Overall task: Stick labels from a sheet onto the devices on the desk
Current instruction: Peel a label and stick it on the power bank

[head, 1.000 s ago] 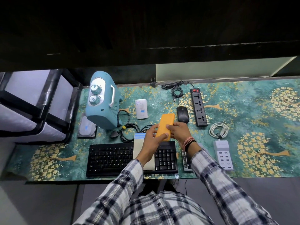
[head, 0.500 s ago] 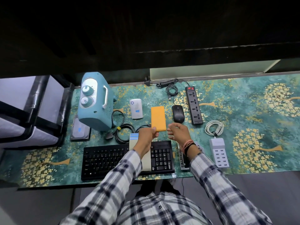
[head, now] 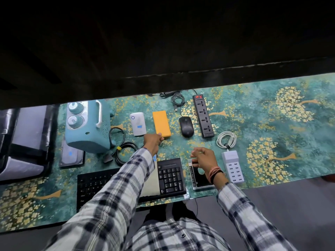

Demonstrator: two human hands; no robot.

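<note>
Label sheet [head: 151,180] lies across the keyboard [head: 169,175], mostly hidden under the outstretched left sleeve. Left hand [head: 152,142] pinches the near corner of the orange device [head: 161,123] flat on the counter [head: 272,134]. Right hand [head: 204,157] hovers over a clear-cased device [head: 199,180], fingers loosely curled, holding nothing.

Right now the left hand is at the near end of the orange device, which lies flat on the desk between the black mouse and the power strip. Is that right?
Not quite. In the head view the orange device lies between the white device and the black mouse; the power strip is beyond the mouse. The rest holds: the left hand is at its near end, and it lies flat on the desk.
</note>
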